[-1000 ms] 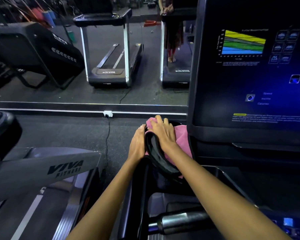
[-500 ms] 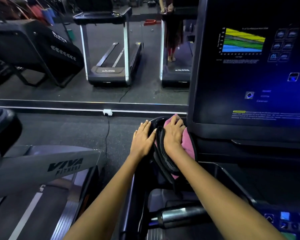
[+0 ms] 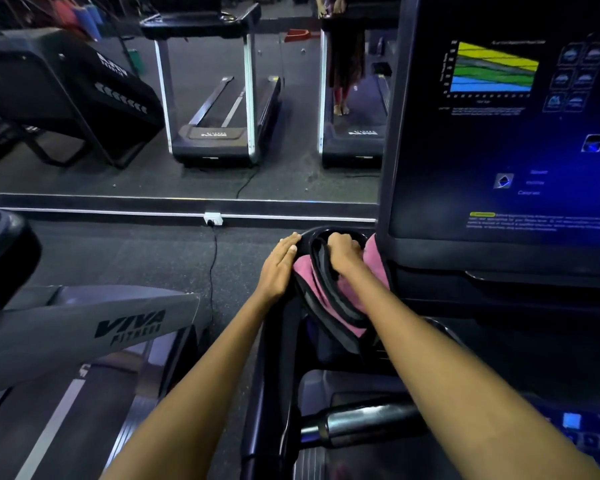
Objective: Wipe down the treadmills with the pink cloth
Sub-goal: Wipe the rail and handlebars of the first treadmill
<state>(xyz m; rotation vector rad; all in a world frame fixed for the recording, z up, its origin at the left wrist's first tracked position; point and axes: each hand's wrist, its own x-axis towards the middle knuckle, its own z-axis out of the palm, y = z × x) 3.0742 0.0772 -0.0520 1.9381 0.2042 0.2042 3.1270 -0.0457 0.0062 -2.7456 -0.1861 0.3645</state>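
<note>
Head view, looking down a person's two bare forearms at a treadmill (image 3: 430, 306) console. The right hand (image 3: 342, 252) pushes the pink cloth (image 3: 352, 299) into a round black cup holder (image 3: 335, 233) just left of the lit screen (image 3: 499, 133), its fingers (image 3: 350, 243) curled down on the fabric. The left hand (image 3: 279, 263) lies flat against the holder's outer rim, fingers straight, gripping nothing. The cloth looks soft, light and limp, bunching and spilling over the rim, so it is probably best held as a wad under the palm. The hard plastic looks smooth and should wipe easily.
</note>
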